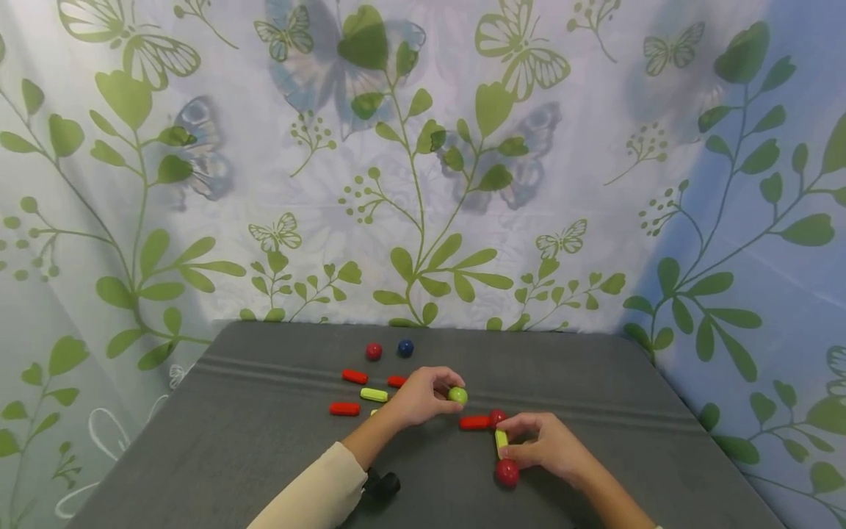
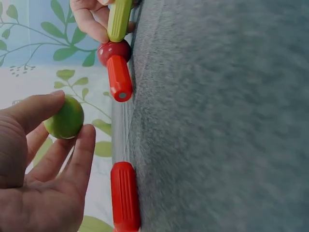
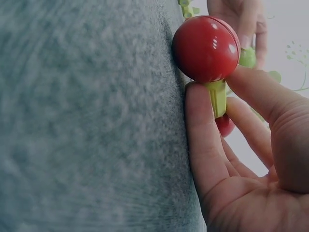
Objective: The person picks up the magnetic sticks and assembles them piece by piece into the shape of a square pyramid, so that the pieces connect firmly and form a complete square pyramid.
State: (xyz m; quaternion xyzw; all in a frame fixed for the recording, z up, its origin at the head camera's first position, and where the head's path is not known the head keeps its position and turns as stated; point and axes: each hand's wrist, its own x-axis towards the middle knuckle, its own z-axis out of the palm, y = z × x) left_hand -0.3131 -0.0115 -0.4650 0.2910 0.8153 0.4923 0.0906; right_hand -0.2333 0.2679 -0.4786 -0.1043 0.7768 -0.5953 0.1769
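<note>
Currently, right hand (image 1: 545,448) pinches yellow rod (image 1: 501,443); near red ball (image 1: 507,472) and far red ball (image 1: 498,419) touch its ends, red rod (image 1: 474,422) left of it. Left hand (image 1: 418,397) grips green ball (image 1: 457,395), beyond and left of yellow rod.

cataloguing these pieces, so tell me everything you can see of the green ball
The green ball is round and yellowish green, with a smooth, slightly glossy surface that looks like plastic or painted wood. A pale sliver shows on its edge in the left wrist view, too little to identify. The left grip pinches it between thumb and fingers, raised off the grey tabletop. It is apart from the red rod nearby, joined to nothing.
</note>
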